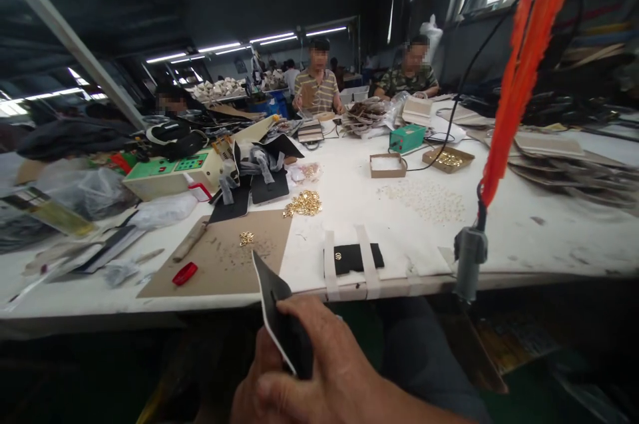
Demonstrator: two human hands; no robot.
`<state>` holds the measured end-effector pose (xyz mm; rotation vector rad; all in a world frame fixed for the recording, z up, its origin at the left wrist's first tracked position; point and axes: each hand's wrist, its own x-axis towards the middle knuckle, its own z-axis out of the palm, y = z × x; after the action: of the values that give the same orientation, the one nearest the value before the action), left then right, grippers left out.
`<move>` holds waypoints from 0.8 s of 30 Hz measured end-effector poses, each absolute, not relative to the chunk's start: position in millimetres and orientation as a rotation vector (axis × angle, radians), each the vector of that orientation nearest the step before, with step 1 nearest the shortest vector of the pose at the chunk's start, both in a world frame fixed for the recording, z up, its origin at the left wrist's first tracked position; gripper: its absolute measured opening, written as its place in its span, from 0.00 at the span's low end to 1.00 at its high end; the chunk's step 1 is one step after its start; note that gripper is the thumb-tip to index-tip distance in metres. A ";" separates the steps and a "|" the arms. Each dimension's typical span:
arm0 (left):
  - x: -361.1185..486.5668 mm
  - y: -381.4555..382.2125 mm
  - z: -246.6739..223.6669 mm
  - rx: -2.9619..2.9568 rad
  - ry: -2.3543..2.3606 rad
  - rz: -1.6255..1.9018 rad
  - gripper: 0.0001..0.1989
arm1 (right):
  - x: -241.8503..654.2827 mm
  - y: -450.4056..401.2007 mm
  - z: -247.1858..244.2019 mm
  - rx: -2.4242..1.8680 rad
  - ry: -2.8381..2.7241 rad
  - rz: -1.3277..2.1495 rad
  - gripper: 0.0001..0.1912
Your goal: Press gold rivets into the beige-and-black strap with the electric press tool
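Both hands are low in the middle of the head view, in front of the table edge. Between them they hold a black sheet (273,297) with a pale edge, tilted upright. My right hand (329,357) has its fingers closed on the sheet from the right. Behind it, partly hidden, my left hand (257,371) grips the sheet from the left. On the table beyond lies a black strip (349,259) with a small gold ring-like piece (338,256), crossed by pale tape (367,257).
A brown board (214,281) bears a red object (185,273) and gold pieces (246,238). Behind are a gold pile (305,203), a cardboard tray (388,173) and a green box (407,138). A grey tool (468,271) hangs from orange cord at right. Two people sit opposite.
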<state>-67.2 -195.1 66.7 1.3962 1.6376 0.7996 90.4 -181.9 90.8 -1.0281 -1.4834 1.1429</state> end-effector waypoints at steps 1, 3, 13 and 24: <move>-64.3 -196.3 72.0 1.456 1.670 0.801 0.37 | 93.9 -179.0 97.2 -0.978 -1.444 1.153 0.25; -62.8 -195.8 85.7 1.611 1.721 0.813 0.44 | 104.3 -169.7 108.0 -0.866 -1.350 1.216 0.11; -69.7 -129.2 94.8 1.011 1.445 0.907 0.46 | 130.5 -145.2 57.0 -0.883 -0.617 1.893 0.22; -27.2 -79.5 37.2 1.124 1.398 0.700 0.31 | 177.2 -106.6 41.6 -1.514 -1.248 1.368 0.13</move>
<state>-27.2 -79.5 37.2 1.1237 1.3984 0.7003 177.2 -106.6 41.6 -1.5139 -1.2483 1.3680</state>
